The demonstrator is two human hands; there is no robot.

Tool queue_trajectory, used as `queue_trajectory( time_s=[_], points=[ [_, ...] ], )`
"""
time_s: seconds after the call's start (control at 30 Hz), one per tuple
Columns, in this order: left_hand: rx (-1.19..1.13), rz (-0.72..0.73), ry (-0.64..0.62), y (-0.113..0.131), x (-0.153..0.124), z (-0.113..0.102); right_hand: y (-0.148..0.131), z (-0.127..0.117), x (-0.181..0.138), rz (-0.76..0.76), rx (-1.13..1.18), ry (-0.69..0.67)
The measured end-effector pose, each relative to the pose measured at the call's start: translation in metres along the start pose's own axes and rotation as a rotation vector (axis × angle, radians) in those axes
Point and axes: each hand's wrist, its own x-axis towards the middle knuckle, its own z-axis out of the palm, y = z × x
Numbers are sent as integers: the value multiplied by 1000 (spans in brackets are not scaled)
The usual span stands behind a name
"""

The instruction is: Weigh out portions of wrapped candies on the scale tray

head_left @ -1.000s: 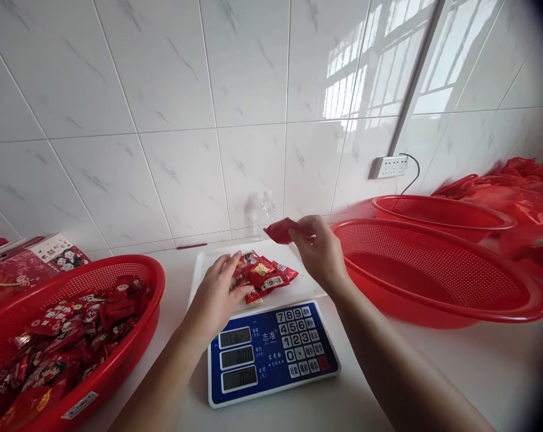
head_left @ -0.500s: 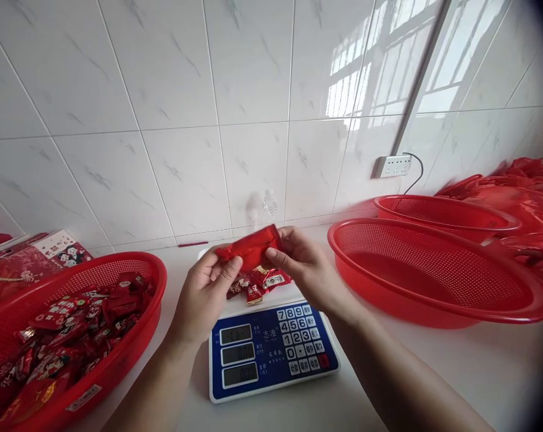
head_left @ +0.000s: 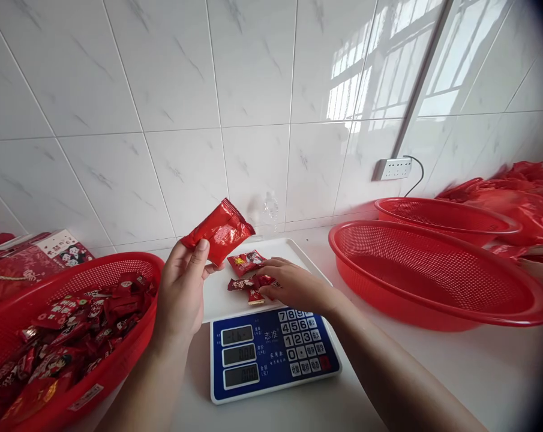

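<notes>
My left hand point(head_left: 185, 276) pinches a shiny red foil packet point(head_left: 224, 231) by its lower left corner, holding it up above the left side of the scale tray point(head_left: 212, 303). Over the tray, my right hand point(head_left: 293, 282) has its thumb and fingers closed around a small red wrapped candy point(head_left: 264, 280), partly hidden by the fingers. Beside it lie a brown-red wrapped candy point(head_left: 240, 284), a gold-edged candy point(head_left: 255, 297) and a flat red packet point(head_left: 246, 262). In front is the blue keypad panel of the digital scale point(head_left: 271, 384).
On the left, a red perforated basket point(head_left: 152, 264) holds many red wrapped sweets, with a printed gift box point(head_left: 64, 252) behind. Two red baskets point(head_left: 388, 300) stand right, near red plastic bags point(head_left: 514, 204). A clear bottle point(head_left: 270, 213) and a power strip point(head_left: 392, 169) are at the wall.
Both hands held the red packet together before. The right hand has let go and moved down to the candies on the tray, while the left has carried the packet left.
</notes>
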Motion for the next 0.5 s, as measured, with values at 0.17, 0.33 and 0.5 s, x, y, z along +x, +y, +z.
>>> queue_trajectory(
  time_s=[0.17, 0.33, 0.5],
  points=[
    [22, -3, -26, 0, -1, 2, -5, 8, 0, -31, 19, -109],
    [53, -9, -38, 2, -3, 3, 0, 14, 4, 16, 15, -119],
    [48, -23, -32, 2, -3, 2, 19, -10, -2, 67, 53, 96]
  ],
)
